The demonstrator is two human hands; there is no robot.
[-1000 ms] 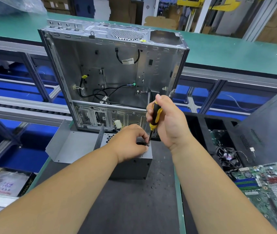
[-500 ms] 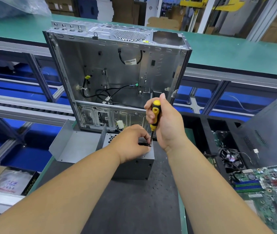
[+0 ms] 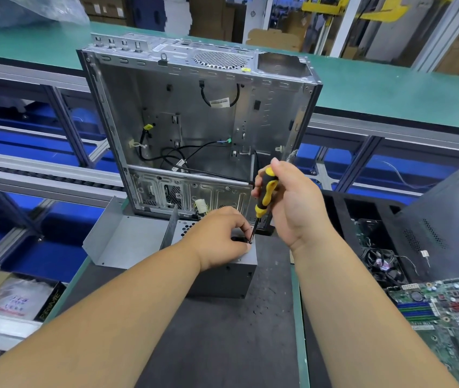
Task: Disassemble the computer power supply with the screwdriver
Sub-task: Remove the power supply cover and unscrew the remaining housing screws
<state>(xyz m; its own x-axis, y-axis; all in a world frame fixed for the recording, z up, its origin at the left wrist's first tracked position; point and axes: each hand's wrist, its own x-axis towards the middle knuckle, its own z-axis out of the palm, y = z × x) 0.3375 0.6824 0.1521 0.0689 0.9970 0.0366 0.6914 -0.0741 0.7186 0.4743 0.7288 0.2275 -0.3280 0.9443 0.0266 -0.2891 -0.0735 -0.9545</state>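
Early stage: power supply (image 3: 222, 278) sat on the counter (image 3: 222, 345) under the left hand (image 3: 217, 236) fingers gripping its top, right hand (image 3: 292, 205) clenched round the screwdriver (image 3: 264, 196), tip at a corner screw (casing looked closed, other screws unclear).

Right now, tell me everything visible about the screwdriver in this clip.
The screwdriver has a black-and-yellow handle, plastic or rubber by its look, and a thin dark metal shaft. It stands nearly upright, its top leaning slightly right. The right hand grips the handle, thumb near its top. The tip meets the top of the grey metal power supply near its right edge, right beside the left hand's fingertips. Whether it sits in a screw head is too small to tell.
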